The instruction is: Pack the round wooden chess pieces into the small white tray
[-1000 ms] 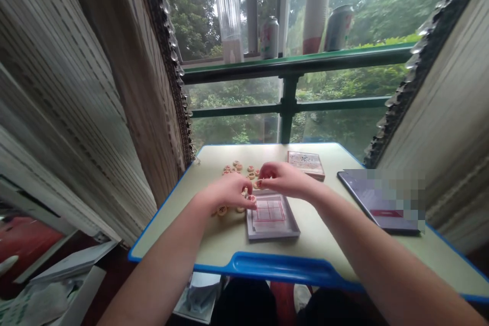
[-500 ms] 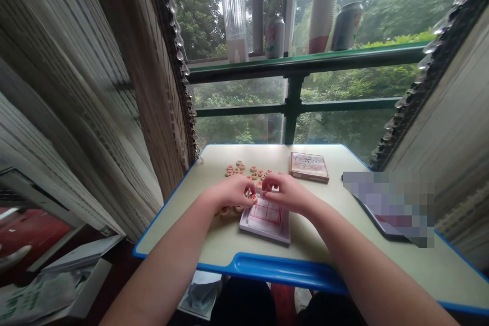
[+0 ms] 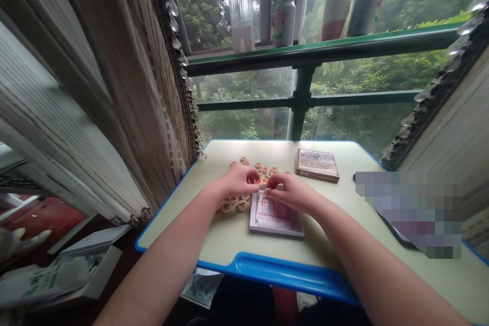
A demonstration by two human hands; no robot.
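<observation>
- I'm working both hands close together over the far side of the shallow tray (image 3: pixel 277 234) on the tabletop (image 3: pixel 229 238).
- Right hand (image 3: pixel 289 188): thumb and index fingers are nearly meeting, seemingly pinching one red-marked piece (image 3: pixel 268 192), which is showing over the tray's far part; height, can't tell.
- Left hand (image 3: pixel 241 181): fingers are curving down, part open, among the loose pieces (image 3: pixel 226 206); can't tell whether they're gripping one, tips partly hidden.
- Loose pieces are lying left of the tray and beyond it, some behind the left hand.
- Red-lined sheet (image 3: pixel 273 209) is lying in the tray; brown case (image 3: pixel 317 165) is sitting far right, apart from the hands.
- For a clean pinch I'm favouring opposite rims, light pressure, face level.
- Hands are crowding each other, so I'm wanting left fingers clear of the right thumb.
- I'm minding the tray wall: a low knuckle could be catching it, and a nudge could be scattering neighbouring pieces.
</observation>
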